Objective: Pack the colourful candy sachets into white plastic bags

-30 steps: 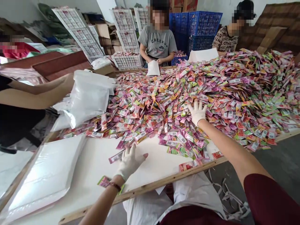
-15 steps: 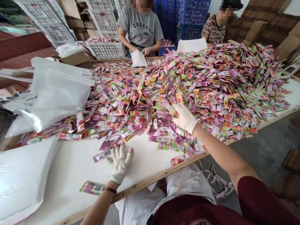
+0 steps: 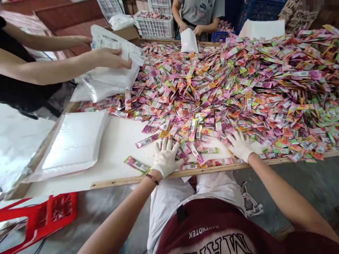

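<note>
A huge heap of small colourful sachets [image 3: 238,81] covers the white table [image 3: 116,144]. My left hand [image 3: 166,158], in a white glove, lies flat with fingers spread on sachets near the table's front edge. My right hand [image 3: 239,145], also gloved, rests open on the sachets at the near edge of the heap. A few loose sachets lie between my hands, and a single green and pink sachet [image 3: 136,164] lies left of my left hand.
A white padded envelope [image 3: 75,143] lies at the left of the table. A person's arms [image 3: 66,63] at the left handle white bags [image 3: 111,74]. Another person at the far side holds a white bag [image 3: 188,40]. White crates [image 3: 155,26] stand behind. A red crate [image 3: 39,215] sits on the floor.
My right hand came back from the heap to the near edge, dragging sachets toward me. My left hand shifted right onto the sachets. The view tilted down.
</note>
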### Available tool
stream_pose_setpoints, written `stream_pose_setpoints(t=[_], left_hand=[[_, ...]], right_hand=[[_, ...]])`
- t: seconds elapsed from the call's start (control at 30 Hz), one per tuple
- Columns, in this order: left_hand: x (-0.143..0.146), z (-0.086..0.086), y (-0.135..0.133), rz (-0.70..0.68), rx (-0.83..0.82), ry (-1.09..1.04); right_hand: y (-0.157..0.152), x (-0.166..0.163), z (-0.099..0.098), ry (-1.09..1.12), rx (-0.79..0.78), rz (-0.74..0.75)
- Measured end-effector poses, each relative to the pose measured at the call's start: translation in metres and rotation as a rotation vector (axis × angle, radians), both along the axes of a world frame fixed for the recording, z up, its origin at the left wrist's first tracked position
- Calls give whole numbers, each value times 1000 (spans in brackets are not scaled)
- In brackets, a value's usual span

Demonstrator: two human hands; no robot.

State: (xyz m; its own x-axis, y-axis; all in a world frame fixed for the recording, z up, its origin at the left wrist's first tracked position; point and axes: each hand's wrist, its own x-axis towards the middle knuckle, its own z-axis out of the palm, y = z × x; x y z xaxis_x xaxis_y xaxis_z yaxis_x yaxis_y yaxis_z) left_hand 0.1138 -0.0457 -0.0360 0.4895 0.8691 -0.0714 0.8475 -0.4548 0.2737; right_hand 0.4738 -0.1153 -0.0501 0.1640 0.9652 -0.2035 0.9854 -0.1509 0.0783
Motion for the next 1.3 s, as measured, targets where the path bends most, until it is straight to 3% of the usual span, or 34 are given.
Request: stream_pose_setpoints(t=[0.07, 0.13, 0.27, 0.37, 0.53, 0.7, 0.83, 0.93, 1.0, 1.1, 1.2, 1.3], left_hand=[[-9, 5, 2, -27, 13, -11], [-17, 13, 11, -25, 80, -130], [-1, 36, 52, -12, 158, -386], [39, 46, 87, 36, 63, -352], [89, 32, 110, 200, -113, -274], [76, 23, 108, 196, -125, -326], [39, 39, 109, 170, -114, -493], [12, 49, 97, 41, -216, -558], [0, 50, 81, -122, -254, -432], [-6, 41, 53, -368, -200, -85], [-5, 30, 32, -447, -92, 171], [-12, 26, 26, -457, -14, 66]], right_hand=[[4, 24, 12, -44, -55, -46], [11, 33, 29, -56, -3, -51], [35, -3, 51, 104, 249, 135], [51, -49, 47, 194, 129, 263], [56, -80, 26, 71, -27, 77], [38, -67, 21, 81, 101, 95], [30, -71, 33, 268, 244, 106], [36, -95, 42, 490, 233, 120], [44, -117, 43, 575, 151, 126], [58, -145, 35, 504, -45, 87], [64, -153, 25, 402, -150, 99], [60, -136, 23, 440, -100, 156]])
